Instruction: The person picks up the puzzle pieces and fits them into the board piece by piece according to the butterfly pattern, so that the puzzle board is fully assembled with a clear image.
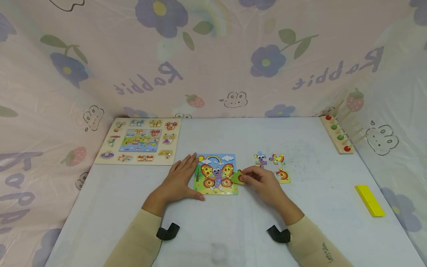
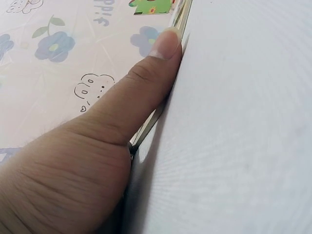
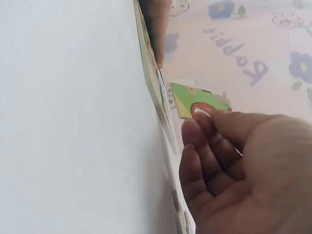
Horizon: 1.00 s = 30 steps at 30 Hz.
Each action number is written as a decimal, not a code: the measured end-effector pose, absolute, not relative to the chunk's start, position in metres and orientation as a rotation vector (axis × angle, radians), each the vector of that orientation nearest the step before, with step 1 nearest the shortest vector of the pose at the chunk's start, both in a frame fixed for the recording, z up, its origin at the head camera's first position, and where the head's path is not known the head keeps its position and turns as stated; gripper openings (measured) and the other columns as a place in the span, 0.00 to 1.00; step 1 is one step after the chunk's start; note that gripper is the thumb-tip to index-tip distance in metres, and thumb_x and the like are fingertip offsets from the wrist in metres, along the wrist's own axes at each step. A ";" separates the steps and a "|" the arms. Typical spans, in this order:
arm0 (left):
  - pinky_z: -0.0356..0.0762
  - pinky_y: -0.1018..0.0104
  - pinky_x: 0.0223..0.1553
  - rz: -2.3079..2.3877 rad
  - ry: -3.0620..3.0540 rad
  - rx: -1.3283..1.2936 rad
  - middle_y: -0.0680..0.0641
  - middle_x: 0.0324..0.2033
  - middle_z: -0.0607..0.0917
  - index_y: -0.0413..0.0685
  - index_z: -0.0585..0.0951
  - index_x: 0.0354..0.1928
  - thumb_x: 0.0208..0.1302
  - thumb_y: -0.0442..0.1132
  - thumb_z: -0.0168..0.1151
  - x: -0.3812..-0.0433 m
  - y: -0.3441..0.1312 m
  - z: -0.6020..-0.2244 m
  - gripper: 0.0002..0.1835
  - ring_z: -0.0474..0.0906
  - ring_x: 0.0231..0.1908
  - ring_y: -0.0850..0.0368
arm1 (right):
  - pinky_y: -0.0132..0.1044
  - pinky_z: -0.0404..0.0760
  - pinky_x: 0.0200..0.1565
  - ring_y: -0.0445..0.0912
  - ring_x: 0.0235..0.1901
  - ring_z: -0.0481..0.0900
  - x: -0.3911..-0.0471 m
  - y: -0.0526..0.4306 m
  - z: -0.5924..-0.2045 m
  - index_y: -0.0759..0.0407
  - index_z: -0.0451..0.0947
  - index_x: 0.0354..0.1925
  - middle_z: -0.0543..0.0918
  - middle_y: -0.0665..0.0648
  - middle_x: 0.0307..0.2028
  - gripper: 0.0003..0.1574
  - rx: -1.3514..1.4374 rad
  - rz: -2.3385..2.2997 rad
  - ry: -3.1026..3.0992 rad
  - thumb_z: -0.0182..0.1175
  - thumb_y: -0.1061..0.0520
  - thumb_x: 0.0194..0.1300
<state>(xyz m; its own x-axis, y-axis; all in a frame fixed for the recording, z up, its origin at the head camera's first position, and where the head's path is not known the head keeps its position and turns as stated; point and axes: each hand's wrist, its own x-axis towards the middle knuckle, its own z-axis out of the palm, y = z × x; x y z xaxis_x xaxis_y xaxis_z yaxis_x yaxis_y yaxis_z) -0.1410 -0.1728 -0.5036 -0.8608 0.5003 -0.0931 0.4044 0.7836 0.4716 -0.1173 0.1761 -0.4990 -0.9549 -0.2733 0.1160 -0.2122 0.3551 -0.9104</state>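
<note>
A butterfly puzzle board [image 1: 217, 163] lies in the middle of the table. My left hand [image 1: 180, 178] rests beside it with fingers straight, fingertips at its upper left edge and thumb along its lower edge. Between thumb and fingers my right hand [image 1: 263, 183] pinches a green puzzle piece [image 3: 197, 101] with a red-brown curve on it. In the head view this piece overlaps the right edge of the board. Several loose pieces lie right of the board: a purple one [image 1: 261, 158], a yellow and red one [image 1: 277, 159], and one with a spiral [image 1: 283, 175] partly behind my right hand.
A larger wooden picture puzzle [image 1: 173, 155] lies at the back left. At the back right stands a wooden peg rack [image 1: 337, 135] with red and green beads. A yellow strip [image 1: 369, 201] lies near the right edge. Patterned cloth [image 1: 213, 66] walls the table.
</note>
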 end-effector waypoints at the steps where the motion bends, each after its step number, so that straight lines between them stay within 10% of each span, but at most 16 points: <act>1: 0.34 0.41 0.81 0.654 2.762 0.707 0.48 0.88 0.43 0.44 0.49 0.89 0.43 0.81 0.79 -0.141 -0.173 -0.504 0.81 0.34 0.85 0.49 | 0.33 0.84 0.43 0.46 0.38 0.87 -0.117 0.173 -0.500 0.57 0.89 0.49 0.91 0.49 0.43 0.07 -0.462 -1.696 2.531 0.73 0.59 0.74; 30: 0.33 0.43 0.81 0.657 2.763 0.700 0.50 0.88 0.43 0.47 0.48 0.89 0.45 0.82 0.77 -0.142 -0.174 -0.505 0.80 0.33 0.85 0.52 | 0.38 0.86 0.44 0.39 0.41 0.86 -0.112 0.090 -0.505 0.55 0.92 0.49 0.92 0.47 0.43 0.06 -0.691 -1.482 2.649 0.69 0.60 0.77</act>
<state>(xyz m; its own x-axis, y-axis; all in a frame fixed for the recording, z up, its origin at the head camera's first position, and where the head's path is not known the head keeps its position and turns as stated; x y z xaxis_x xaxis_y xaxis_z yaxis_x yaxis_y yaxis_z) -0.1423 -0.1738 -0.5048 -0.8633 0.4954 -0.0968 0.3988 0.7870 0.4708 -0.1121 0.0896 -0.5054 -0.9011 -0.3910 0.1874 -0.3643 0.4484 -0.8163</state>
